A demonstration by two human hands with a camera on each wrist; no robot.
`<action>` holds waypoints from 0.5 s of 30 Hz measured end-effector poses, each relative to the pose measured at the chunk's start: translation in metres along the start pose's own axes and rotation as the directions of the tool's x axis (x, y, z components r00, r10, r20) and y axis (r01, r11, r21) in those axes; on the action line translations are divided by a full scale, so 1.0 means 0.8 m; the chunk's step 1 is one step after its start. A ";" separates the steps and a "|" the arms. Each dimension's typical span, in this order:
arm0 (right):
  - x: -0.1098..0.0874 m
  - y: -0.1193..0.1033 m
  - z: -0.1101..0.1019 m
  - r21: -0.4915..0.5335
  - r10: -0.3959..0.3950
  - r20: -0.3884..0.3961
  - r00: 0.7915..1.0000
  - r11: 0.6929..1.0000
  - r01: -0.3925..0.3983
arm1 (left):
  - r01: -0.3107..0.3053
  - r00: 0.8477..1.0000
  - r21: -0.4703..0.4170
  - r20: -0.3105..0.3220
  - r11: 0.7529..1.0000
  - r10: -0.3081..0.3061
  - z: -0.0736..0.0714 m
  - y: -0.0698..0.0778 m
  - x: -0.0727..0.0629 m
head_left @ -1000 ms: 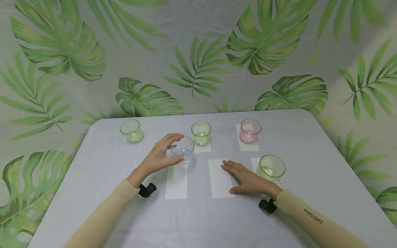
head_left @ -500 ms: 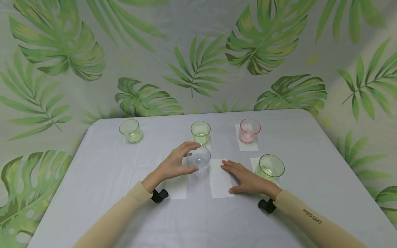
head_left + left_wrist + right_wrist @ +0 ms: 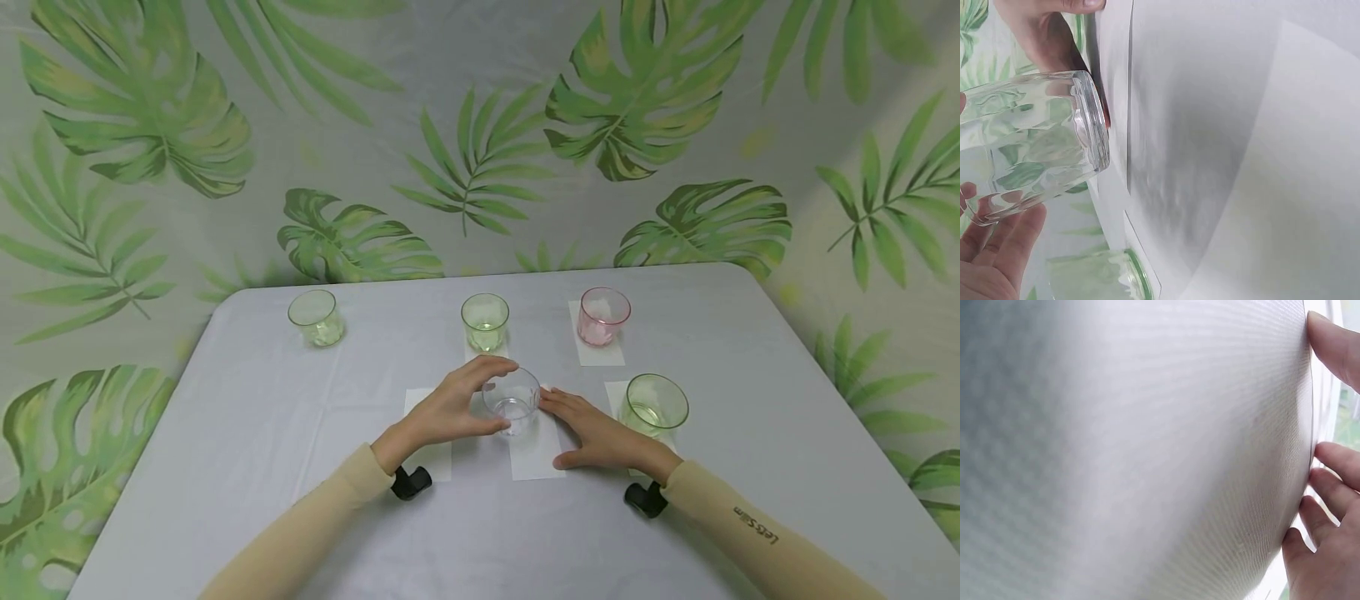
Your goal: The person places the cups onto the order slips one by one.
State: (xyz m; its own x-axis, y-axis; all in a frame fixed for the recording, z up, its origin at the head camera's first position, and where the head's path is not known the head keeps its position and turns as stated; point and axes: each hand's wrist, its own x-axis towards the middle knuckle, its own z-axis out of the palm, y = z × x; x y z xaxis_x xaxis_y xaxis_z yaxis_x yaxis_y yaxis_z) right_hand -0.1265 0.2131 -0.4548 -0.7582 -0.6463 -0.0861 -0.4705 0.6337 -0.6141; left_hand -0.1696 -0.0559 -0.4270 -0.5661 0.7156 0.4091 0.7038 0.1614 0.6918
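Note:
My left hand point(image 3: 453, 408) grips a clear glass point(image 3: 512, 398) by its sides, thumb at the near side and fingers at the far side. In the left wrist view the clear glass point(image 3: 1035, 140) hangs above the table with its base facing down toward it. Below the glass lies a white paper rectangle point(image 3: 537, 460). My right hand point(image 3: 596, 432) rests on that paper's right side, fingers spread and holding nothing. In the right wrist view, the fingertips point(image 3: 1329, 481) touch the white surface. A larger green-rimmed glass point(image 3: 655, 404) stands just behind the right wrist.
Along the back stand a green glass point(image 3: 317, 318) at left, another green glass point(image 3: 485, 322) on paper in the middle, and a pink glass point(image 3: 603, 317) on paper at right. Another paper rectangle point(image 3: 437, 461) lies partly under my left hand. A white cloth point(image 3: 247, 400) covers the table.
My left hand has carried the clear glass to the right and nearer, from over the left paper to over the middle one beside my right hand. The right hand has stayed put.

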 end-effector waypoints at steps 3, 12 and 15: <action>0.000 0.001 0.000 -0.003 0.020 0.002 1.000 1.000 -0.020 | 0.000 1.000 0.003 0.016 1.000 -0.001 0.006 0.002 0.003; -0.001 0.002 0.000 0.004 0.002 -0.007 1.000 1.000 -0.002 | -0.019 0.999 0.011 0.041 1.000 0.019 0.020 0.007 0.010; -0.001 0.002 0.000 0.009 -0.021 -0.020 1.000 1.000 0.021 | -0.038 0.998 0.005 0.041 0.999 0.038 0.024 0.006 0.011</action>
State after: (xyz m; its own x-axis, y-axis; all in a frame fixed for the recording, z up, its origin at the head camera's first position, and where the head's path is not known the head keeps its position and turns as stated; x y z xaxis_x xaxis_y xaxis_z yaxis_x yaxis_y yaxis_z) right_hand -0.1265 0.2148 -0.4557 -0.7573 -0.6505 -0.0574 -0.4822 0.6163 -0.6227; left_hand -0.1626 -0.0357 -0.4314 -0.5208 0.7486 0.4103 0.7271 0.1371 0.6727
